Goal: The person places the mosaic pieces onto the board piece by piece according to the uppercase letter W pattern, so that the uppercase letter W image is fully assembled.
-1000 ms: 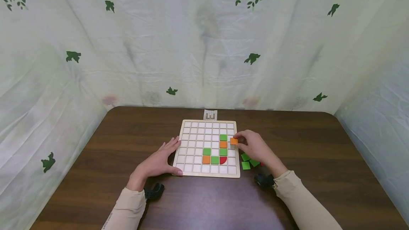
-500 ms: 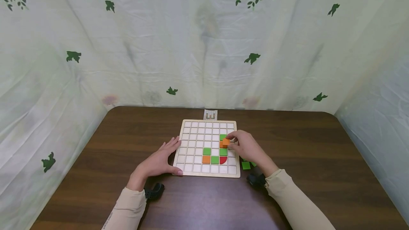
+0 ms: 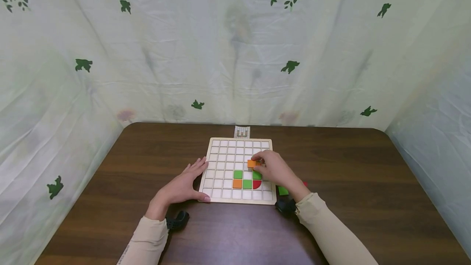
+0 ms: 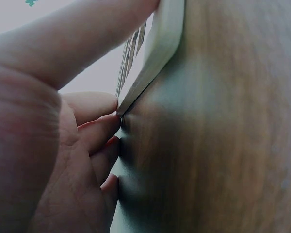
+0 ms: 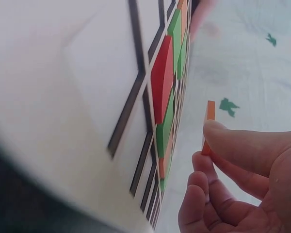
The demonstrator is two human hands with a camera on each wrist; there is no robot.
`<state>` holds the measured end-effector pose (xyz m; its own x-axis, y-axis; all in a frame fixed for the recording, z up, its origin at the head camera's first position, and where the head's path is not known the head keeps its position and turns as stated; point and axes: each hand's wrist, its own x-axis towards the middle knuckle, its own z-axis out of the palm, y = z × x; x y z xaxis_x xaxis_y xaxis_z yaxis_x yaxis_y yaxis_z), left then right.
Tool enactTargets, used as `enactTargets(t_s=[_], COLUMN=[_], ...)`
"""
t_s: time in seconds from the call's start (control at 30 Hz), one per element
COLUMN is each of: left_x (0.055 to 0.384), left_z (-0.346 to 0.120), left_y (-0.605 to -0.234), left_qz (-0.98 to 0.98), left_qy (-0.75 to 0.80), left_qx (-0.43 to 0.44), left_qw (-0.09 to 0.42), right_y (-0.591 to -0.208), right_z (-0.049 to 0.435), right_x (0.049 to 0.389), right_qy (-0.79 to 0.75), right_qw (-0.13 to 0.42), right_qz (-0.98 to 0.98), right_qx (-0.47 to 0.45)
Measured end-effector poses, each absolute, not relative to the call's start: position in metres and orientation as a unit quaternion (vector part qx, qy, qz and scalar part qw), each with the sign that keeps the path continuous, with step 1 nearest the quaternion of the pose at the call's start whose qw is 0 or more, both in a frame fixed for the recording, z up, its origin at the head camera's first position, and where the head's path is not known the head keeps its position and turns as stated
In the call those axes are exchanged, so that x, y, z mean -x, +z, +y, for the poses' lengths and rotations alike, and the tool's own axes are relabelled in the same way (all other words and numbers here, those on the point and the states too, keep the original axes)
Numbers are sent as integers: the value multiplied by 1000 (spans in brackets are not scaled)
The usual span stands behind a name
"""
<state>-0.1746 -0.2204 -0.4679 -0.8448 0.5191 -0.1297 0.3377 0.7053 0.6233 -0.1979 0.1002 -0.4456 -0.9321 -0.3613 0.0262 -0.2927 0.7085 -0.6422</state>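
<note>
Between thumb and fingers my right hand [image 3: 274, 167] pinches a square orange tile [image 3: 251, 163]. The right wrist view shows that orange tile [image 5: 211, 110] edge-on, apart from the board's face. Below it lies the white gridded board [image 3: 217, 194] with a pale wooden rim. Green tiles [image 3: 238, 174], an orange tile [image 3: 237, 183] and a red quarter-round tile [image 3: 256, 184] sit in its cells; the hand covers some others. My left hand [image 3: 180, 186] lies along the board's left side, fingers extended at the edge, thumb on the near corner.
A small printed card [image 3: 242, 132] lies just behind the board. Right of the board, a loose green tile [image 3: 283, 190] and a bit of red [image 3: 305, 183] show around my right forearm. A leaf-patterned curtain [image 3: 235, 72] hangs behind the brown table [image 3: 349, 167].
My right hand has carried the orange tile leftward from the board's right edge to over the upper right cells, now covering tiles there. The left hand stays in place.
</note>
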Motion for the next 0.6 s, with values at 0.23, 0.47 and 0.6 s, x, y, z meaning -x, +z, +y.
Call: enactTargets(t_s=[0.23,0.47,0.6], left_x=[173,174,175], left_z=[-220,-220,-220], left_y=[-467,-468,-468], left_qz=[910,911,911], left_qy=[305,305,304], left_qx=[-235,-232,-231], left_qw=[151,152,154], right_y=[-445,-445,-445], right_z=[92,87,84], right_x=[200,202,203], right_qy=[-330,-327,-319], right_qw=[52,57,60], right_qz=[923,923,925], right_qx=[190,196,197])
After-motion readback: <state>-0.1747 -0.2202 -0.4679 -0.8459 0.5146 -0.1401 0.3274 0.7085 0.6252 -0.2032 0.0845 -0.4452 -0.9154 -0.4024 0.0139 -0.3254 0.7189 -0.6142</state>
